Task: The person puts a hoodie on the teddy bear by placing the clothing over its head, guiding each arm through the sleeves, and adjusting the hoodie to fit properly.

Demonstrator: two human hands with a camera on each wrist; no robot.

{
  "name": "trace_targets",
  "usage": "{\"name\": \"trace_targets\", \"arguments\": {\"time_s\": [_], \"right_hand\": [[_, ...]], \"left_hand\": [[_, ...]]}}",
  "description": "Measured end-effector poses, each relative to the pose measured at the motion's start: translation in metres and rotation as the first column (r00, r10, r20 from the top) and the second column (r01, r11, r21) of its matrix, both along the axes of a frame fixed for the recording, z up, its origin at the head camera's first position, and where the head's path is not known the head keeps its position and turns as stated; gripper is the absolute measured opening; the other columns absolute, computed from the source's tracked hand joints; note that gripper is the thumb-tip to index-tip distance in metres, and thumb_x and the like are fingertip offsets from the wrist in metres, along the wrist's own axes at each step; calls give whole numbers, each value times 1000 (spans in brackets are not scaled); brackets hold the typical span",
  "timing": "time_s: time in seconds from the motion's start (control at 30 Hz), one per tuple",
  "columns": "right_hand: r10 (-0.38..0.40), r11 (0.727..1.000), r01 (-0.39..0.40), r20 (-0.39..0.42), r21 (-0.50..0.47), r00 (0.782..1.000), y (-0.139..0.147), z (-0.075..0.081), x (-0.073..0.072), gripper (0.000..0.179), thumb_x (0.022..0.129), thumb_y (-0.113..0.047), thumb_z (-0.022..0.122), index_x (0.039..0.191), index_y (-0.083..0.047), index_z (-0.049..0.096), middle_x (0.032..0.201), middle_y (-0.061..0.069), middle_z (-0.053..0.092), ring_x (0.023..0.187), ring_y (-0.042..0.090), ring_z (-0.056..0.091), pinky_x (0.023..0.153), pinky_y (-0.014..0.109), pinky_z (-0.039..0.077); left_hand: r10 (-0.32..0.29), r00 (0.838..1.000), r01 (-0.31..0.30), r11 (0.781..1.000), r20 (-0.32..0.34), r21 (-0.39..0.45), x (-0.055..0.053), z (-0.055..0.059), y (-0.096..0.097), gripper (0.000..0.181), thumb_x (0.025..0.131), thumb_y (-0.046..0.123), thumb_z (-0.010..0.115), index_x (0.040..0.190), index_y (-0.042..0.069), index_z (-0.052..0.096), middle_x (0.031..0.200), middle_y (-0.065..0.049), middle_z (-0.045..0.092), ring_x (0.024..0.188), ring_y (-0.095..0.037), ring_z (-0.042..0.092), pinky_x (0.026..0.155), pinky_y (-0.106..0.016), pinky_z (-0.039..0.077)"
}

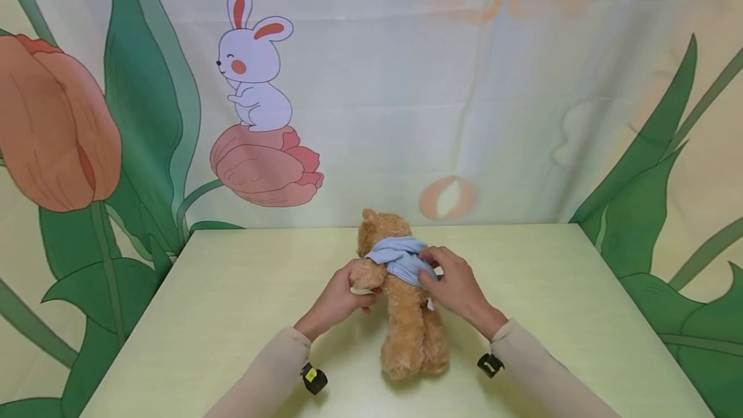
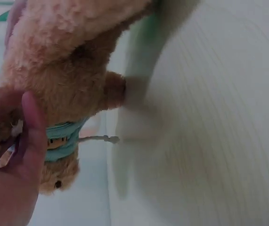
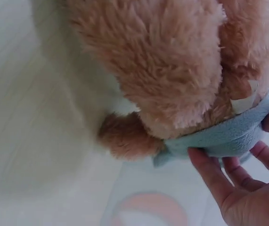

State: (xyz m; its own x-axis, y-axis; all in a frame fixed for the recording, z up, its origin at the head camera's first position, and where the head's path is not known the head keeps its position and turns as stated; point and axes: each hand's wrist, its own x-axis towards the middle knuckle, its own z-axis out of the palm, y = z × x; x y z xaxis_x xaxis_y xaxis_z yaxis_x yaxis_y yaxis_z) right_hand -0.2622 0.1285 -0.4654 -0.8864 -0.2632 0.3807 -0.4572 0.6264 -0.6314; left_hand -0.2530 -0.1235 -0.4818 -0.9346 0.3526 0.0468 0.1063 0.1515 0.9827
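A light brown teddy bear [image 1: 403, 324] lies on the table, head toward the backdrop and legs toward me. It wears a light blue hoodie [image 1: 400, 257]; the hood is bunched at the neck. My left hand [image 1: 336, 302] holds the bear's near-left arm [image 1: 367, 274], thumb and fingers around it. With thumb and fingers, my right hand [image 1: 461, 282] grips the hoodie's right side near its hem. In the right wrist view a white label [image 3: 244, 101] shows beside the hem. A drawstring [image 2: 99, 139] hangs from the hoodie in the left wrist view. The bear's face is mostly hidden.
The pale yellow-green table [image 1: 232, 315] runs back to a fabric backdrop [image 1: 371, 82] printed with a rabbit, tulips and leaves. A black band piece [image 1: 314, 379] sits at the left wrist, another [image 1: 490, 365] at the right.
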Motion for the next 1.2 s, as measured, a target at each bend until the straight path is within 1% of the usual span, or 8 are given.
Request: {"name": "trace_targets", "arguments": {"time_s": [0.07,0.23,0.37,0.5,0.67,0.83,1.07,1.2], "right_hand": [[27,999,-25,37,-45,999,2,-1,-2,21,95,-21,58,115,-19,65,110,0,65,100,16,63,74,27,57],[120,985,-104,107,-139,987,5,-4,-5,24,98,-22,59,120,-16,64,121,6,66,108,24,66,76,26,57],[267,951,-212,254,-226,930,6,-8,-5,37,101,-31,55,133,-13,57,130,13,63,116,31,64,83,31,57],[300,952,-257,350,-164,888,4,-21,-7,49,98,-43,57,136,-13,54,125,9,67,115,27,65,89,39,56],[154,987,-160,355,-12,922,2,-29,-7,40,90,-54,64,110,-19,67,100,-3,73,94,14,69,76,33,56],[17,995,-45,287,90,958,3,-24,-6,42,82,-58,71,86,-18,61,80,-5,64,69,10,59,59,28,47],[-13,988,-2,92,157,996,7,-16,-6,74,83,-41,78,143,-17,43,102,3,61,65,10,58,59,26,45],[14,989,-13,-9,148,1000,9,-14,-9,59,90,-35,71,142,-14,50,105,3,65,73,10,61,63,25,49]], "left_hand": [[68,988,-81,993,-139,-90,0,1,4,48,83,3,76,126,10,54,113,-13,64,86,-23,67,73,-40,58],[179,904,-245,961,-388,-128,1,3,11,42,81,3,78,118,13,61,118,-5,60,113,-22,61,87,-35,56],[180,869,-254,962,-460,-103,4,6,14,37,85,7,76,120,11,64,121,-6,56,111,-23,60,83,-38,58],[140,853,-256,951,-502,-170,6,8,18,33,88,11,73,120,6,66,121,-8,56,106,-23,60,81,-41,57],[44,878,-190,946,-476,-263,2,5,18,33,92,14,70,124,7,64,123,-7,57,110,-23,62,85,-36,57],[52,922,-172,943,-383,-286,-4,-3,2,31,93,10,67,124,9,62,123,-9,59,113,-26,60,87,-37,57],[-12,964,-142,820,-265,-554,-16,-23,-20,36,88,11,72,122,4,61,123,-17,63,117,-34,59,97,-48,50],[-69,961,-113,789,-269,-604,-21,-31,-20,30,88,17,74,115,8,64,113,-14,69,101,-26,63,88,-43,51]]}}
